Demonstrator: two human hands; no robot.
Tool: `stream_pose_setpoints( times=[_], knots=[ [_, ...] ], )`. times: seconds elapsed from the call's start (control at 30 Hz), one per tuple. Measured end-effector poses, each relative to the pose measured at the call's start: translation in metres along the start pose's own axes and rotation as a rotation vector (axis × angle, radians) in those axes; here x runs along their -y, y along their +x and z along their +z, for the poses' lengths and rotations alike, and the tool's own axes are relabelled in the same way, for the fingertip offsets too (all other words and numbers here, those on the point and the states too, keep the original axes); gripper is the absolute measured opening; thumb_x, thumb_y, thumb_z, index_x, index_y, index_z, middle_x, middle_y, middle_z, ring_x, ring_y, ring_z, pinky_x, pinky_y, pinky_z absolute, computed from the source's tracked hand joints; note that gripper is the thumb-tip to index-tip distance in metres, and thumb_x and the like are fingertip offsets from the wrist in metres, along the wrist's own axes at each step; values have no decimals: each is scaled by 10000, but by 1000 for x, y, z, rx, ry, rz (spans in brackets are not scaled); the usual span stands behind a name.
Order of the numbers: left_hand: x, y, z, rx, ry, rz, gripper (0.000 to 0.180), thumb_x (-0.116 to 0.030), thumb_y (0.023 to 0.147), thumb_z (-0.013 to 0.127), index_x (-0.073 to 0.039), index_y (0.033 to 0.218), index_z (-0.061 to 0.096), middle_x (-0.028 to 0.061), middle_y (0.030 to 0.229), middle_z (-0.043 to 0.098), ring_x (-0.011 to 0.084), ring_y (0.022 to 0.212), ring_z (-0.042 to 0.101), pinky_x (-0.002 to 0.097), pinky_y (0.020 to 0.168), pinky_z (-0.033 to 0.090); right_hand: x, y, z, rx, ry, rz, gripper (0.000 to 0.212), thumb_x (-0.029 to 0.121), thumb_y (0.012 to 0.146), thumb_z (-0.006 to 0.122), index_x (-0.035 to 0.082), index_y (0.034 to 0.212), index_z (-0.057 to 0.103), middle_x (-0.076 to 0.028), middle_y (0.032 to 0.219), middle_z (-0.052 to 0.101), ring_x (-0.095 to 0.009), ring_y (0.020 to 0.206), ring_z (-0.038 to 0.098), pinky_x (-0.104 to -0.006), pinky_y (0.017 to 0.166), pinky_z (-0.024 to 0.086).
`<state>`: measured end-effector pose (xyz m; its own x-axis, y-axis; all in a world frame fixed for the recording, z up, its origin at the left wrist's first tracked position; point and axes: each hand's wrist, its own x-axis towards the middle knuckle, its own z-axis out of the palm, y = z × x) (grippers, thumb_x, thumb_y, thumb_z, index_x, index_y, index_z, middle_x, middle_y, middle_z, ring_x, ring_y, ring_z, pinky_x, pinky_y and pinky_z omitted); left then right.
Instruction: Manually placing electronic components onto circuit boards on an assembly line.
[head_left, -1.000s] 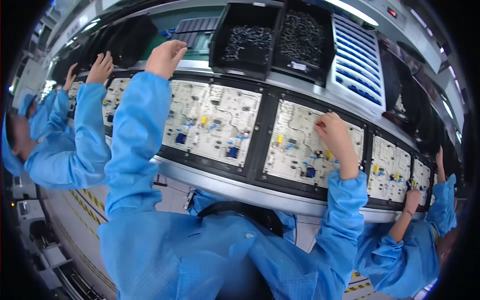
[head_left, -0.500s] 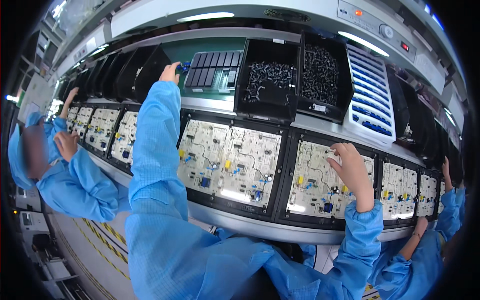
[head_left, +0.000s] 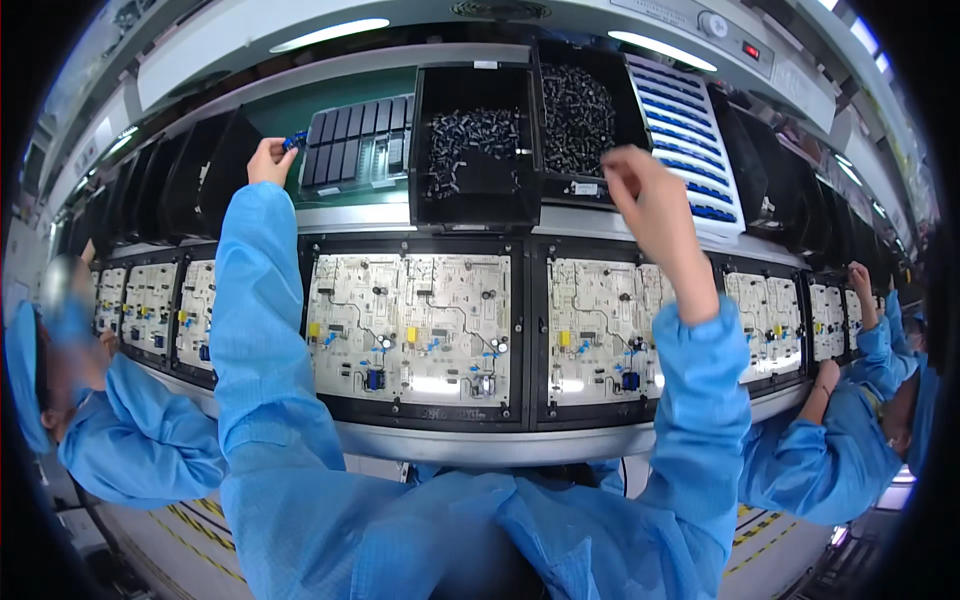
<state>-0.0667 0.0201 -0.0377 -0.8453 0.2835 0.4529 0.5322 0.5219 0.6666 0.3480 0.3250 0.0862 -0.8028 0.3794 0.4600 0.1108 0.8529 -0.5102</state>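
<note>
My left hand (head_left: pixel 268 164) is stretched out at the far left, its fingers closed on small blue components (head_left: pixel 296 140) beside the grey tray of dark blocks (head_left: pixel 345 120). Over the front edge of a black bin of small black components (head_left: pixel 578 110) is my right hand (head_left: pixel 655 205). Its fingers are bent and apart, slightly blurred, and I see nothing held in them. Below my right forearm lies a framed circuit board (head_left: pixel 590 300), partly covered by it. Another framed circuit board (head_left: pixel 410 300) lies between my arms.
A second black bin (head_left: pixel 475 210) of small dark parts stands left of the first. Rightward is a white rack with rows of blue parts (head_left: pixel 685 140). More framed boards (head_left: pixel 765 320) line the bench. Co-workers in blue sit at left (head_left: pixel 140 440) and right (head_left: pixel 830 450).
My right hand has lifted from the circuit board and moved up to the black bin. My left hand stays by the grey tray with the blue components. The whole view has shifted and turned.
</note>
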Motion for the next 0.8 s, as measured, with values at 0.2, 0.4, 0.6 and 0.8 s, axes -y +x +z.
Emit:
stream_pose_setpoints(
  times=[0.2, 0.4, 0.6, 0.8],
  knots=[
    [-83, -55, -41, 77, -649, -308, 316, -126, 793, 627, 29, 1021, 475, 123, 925, 582, 177, 793, 601, 265, 667, 491, 41, 68, 80, 82, -40, -482, 163, 55, 731, 564, 4, 885, 563, -137, 798, 595, -292, 705, 583, -341, 619, 476],
    [-168, -148, -73, 494, -1124, -413, 237, -156, 877, 493, -19, 1069, 472, 103, 884, 576, 133, 753, 564, 251, 670, 462, 5, 89, 191, 354, -167, -170, 130, -3, 660, 528, -24, 761, 607, -234, 805, 597, -377, 792, 588, -434, 687, 485],
    [-165, -217, -90, 676, -1156, -479, 312, -249, 924, 399, 5, 1094, 462, 31, 739, 505, 110, 623, 478, 239, 581, 420, 11, 74, 183, 370, -161, -21, 104, -11, 653, 541, -61, 727, 593, -273, 821, 578, -420, 807, 567, -440, 712, 477],
    [-184, -260, -76, 778, -1234, -689, 445, -350, 947, 261, 31, 1084, 447, 82, 786, 562, 141, 628, 530, 250, 559, 449, 13, 59, 133, 238, -219, -259, 89, 34, 719, 526, -31, 746, 580, -230, 743, 582, -383, 703, 571, -428, 618, 469]
  ],
)
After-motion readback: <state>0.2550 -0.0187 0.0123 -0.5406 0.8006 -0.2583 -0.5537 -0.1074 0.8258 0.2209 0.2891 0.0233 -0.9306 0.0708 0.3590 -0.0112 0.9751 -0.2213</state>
